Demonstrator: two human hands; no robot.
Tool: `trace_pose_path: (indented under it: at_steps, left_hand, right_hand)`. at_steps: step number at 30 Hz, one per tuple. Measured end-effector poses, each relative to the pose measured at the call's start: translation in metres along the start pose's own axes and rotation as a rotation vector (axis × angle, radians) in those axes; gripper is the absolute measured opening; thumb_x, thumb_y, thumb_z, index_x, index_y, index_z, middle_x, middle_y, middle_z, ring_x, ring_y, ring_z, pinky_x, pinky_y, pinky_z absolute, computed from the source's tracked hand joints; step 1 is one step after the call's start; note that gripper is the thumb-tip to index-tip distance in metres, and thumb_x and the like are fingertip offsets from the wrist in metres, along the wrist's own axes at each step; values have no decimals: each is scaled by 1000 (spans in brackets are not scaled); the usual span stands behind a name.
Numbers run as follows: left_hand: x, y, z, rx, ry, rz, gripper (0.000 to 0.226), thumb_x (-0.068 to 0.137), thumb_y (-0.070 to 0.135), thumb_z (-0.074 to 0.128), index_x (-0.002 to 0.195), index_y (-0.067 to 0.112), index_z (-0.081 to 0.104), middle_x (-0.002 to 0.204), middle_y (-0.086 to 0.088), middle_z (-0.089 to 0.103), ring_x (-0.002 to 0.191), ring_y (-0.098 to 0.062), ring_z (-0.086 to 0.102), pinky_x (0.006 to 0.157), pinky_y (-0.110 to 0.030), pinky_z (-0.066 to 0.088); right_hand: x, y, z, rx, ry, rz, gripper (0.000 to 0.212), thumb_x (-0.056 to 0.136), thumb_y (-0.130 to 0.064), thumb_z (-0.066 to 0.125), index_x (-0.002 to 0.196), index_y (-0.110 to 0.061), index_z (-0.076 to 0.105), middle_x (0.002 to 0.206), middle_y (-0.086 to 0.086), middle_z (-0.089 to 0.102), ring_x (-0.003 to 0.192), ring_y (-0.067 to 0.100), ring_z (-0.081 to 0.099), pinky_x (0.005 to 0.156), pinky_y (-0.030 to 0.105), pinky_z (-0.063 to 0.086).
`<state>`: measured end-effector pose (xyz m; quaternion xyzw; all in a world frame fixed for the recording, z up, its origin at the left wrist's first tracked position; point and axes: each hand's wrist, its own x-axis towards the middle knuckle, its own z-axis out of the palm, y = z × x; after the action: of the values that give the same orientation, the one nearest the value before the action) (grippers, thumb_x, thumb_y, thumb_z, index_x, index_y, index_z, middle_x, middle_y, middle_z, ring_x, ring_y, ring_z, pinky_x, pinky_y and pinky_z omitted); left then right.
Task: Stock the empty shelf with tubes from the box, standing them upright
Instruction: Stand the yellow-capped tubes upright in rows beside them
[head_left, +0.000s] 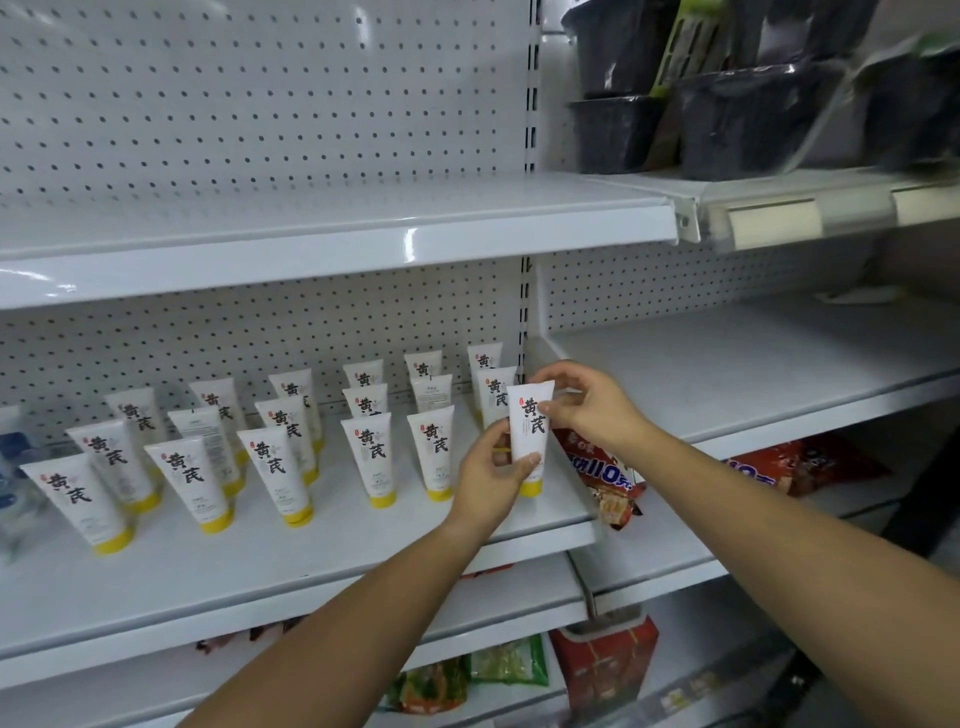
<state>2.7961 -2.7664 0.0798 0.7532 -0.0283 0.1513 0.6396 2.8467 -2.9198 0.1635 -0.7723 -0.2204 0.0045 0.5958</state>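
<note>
Item in hand: one white plastic tube (531, 426) with a yellow cap and black brush lettering, upright, cap downward, lettering toward the camera. It sits at the right end of the white metal shelf (311, 566), near the front edge; whether the cap touches the shelf cannot be told. Left hand (493, 475): below and left of the tube, fingers curled round its lower half, thumb laid across the front just above the cap. Right hand (589, 408): above and right of the tube, thumb and forefinger pinching the flat crimped top edge, the other fingers loosely curled behind. Stock in place: matching yellow-capped tubes (371, 457) standing cap-down in three rows front to back, spread leftward from the held one. The nearest front-row tube stands just beside the left hand, and a few tubes show their printed backs. Surroundings: white perforated back panel (208, 130); black plastic tubs (623, 130) under film, upper right; red snack packets (597, 470) on a lower shelf, showing just right of the held tube's cap; green packets (511, 660) and a red carton (608, 665) further down.
</note>
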Motion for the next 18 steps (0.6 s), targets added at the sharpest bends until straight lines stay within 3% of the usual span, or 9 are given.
trace_pose_path:
  at_steps: [2, 5, 9, 12, 15, 18]
  left_hand:
    - [5, -5, 4, -7, 11, -15, 46, 85, 1, 72, 120, 28, 60, 103, 12, 66, 83, 2, 65, 73, -16, 54]
    - [14, -14, 5, 9, 35, -26, 45, 85, 1, 72, 120, 28, 60, 104, 14, 66, 92, -8, 67, 77, -18, 55]
    - [27, -27, 4, 47, 45, -54, 43, 85, 7, 73, 123, 23, 60, 106, 11, 66, 98, -18, 68, 85, -32, 58]
    - [33, -32, 4, 53, 59, -67, 42, 85, 8, 73, 121, 24, 60, 105, 9, 66, 99, -19, 68, 88, -37, 58]
    - [35, -36, 6, 34, 74, -84, 39, 86, 6, 72, 115, 28, 58, 103, 9, 67, 100, -18, 67, 87, -31, 56]
    - [35, -38, 7, 16, 81, -87, 39, 86, 1, 70, 112, 28, 57, 101, 11, 66, 99, -14, 66, 81, -17, 54]
  right_hand:
    - [4, 7, 0, -25, 5, -2, 28, 86, 10, 65, 106, -9, 67, 105, 7, 69, 84, 13, 69, 65, 21, 57]
    - [12, 17, 2, -44, 3, -13, 29, 85, 10, 67, 100, -15, 67, 102, 3, 69, 88, 21, 69, 70, 28, 61]
    - [26, 25, 6, -65, -3, -24, 32, 84, 10, 67, 97, -19, 67, 100, -1, 69, 92, 31, 68, 76, 42, 62]
    - [35, 28, 8, -59, -7, -11, 33, 84, 11, 67, 95, -20, 66, 98, -3, 68, 92, 30, 68, 75, 41, 62]
    - [40, 33, 12, -70, -12, -14, 32, 84, 12, 66, 95, -18, 65, 97, -5, 68, 89, 25, 67, 75, 34, 62]
    - [43, 45, 16, -86, -17, -12, 35, 84, 12, 66, 95, -21, 66, 100, -3, 68, 91, 31, 68, 79, 37, 61]
